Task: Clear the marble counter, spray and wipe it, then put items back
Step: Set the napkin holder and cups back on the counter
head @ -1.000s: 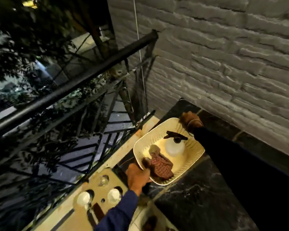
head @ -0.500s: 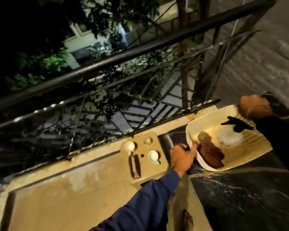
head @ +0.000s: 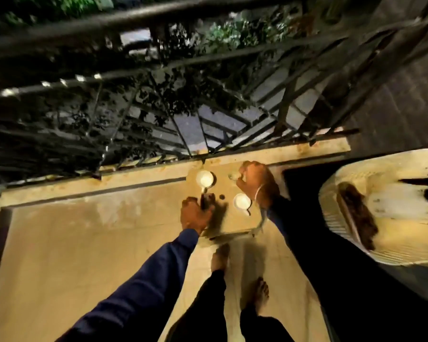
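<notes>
Head view: left hand (head: 195, 214) and right hand (head: 256, 185) grip the tray (head: 232, 223) at twelve o'clock; tilting could spill its cups (head: 204, 178) through the railing (head: 124, 21).

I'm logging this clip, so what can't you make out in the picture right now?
Head view only.
basket: contents motion-blurred, far side cut by the right edge.
left hand: fingers hide whether it grips the tray.
right hand: thing at its fingertips too blurred.
</notes>
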Demonstrator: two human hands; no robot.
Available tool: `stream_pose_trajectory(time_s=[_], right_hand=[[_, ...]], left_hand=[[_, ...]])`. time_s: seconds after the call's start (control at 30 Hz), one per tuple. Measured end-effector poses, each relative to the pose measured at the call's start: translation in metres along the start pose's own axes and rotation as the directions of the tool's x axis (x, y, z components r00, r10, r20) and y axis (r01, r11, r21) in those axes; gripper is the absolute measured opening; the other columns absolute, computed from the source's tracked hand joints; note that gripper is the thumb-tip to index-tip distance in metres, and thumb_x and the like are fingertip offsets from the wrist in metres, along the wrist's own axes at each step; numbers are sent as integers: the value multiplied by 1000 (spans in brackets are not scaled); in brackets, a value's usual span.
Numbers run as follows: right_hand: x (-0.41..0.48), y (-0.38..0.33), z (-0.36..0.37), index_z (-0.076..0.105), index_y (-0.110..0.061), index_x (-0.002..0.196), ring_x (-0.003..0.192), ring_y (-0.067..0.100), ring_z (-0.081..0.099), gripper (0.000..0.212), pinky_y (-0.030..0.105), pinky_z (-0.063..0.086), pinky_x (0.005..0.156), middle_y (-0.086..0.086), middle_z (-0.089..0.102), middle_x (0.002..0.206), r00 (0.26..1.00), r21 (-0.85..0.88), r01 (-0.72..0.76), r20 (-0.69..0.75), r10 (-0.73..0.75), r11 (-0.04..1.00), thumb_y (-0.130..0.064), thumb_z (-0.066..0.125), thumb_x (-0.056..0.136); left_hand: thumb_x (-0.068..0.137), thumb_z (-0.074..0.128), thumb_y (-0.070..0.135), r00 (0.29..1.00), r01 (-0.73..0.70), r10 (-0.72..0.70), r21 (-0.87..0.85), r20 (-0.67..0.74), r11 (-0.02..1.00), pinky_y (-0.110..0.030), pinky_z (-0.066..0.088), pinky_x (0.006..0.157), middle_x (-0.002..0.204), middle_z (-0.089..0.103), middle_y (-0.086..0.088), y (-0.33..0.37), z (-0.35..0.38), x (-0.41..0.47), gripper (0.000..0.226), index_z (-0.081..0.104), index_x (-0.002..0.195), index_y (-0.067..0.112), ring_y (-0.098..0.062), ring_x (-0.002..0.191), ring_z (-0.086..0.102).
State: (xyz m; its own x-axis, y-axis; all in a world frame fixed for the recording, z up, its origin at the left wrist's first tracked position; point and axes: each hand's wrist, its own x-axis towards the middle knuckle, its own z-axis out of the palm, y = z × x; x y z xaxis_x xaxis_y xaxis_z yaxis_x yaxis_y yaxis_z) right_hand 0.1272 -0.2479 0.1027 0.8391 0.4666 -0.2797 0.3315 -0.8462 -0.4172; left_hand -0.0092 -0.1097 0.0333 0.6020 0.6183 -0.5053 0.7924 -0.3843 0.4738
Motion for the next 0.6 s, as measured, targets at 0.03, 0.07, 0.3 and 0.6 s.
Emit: stream_pose_trajectory(time_s=[0.03,0.07,0.3,0.6], right_hand=[[7,4,29,61,-9,113,106,34,60,41,37,49,90,16,64,112,996,-42,-31,78,34,999,-31,69,79],[16,10,57,56,-7,122,112,34,57,55,38,47,96,17,61,119,986,-94,-68,145,81,993,-36,72,77],[41,60,171,27,-8,144,127,36,45,109,42,40,105,18,38,141,894,-138,-339,260,364,931,-45,87,61],[54,71,199,49,-12,126,113,34,52,82,37,44,100,13,56,122,944,-73,-197,255,209,978,-35,86,57]], left_hand=[[79,75,46,999,40,-41,17,26,999,-39,49,88,118,59,-18,-11,6,17,63,55,118,1,-37,109,59],[75,77,52,995,74,-76,38,62,997,-39,50,89,120,58,-17,-20,12,32,72,52,120,2,-36,111,58],[58,76,75,975,107,-132,141,178,984,-32,54,82,107,69,-5,-38,67,89,84,60,112,12,-26,101,67],[68,69,67,991,35,-71,292,117,956,-34,58,72,93,72,-5,-50,87,113,57,66,100,19,-29,85,68]])
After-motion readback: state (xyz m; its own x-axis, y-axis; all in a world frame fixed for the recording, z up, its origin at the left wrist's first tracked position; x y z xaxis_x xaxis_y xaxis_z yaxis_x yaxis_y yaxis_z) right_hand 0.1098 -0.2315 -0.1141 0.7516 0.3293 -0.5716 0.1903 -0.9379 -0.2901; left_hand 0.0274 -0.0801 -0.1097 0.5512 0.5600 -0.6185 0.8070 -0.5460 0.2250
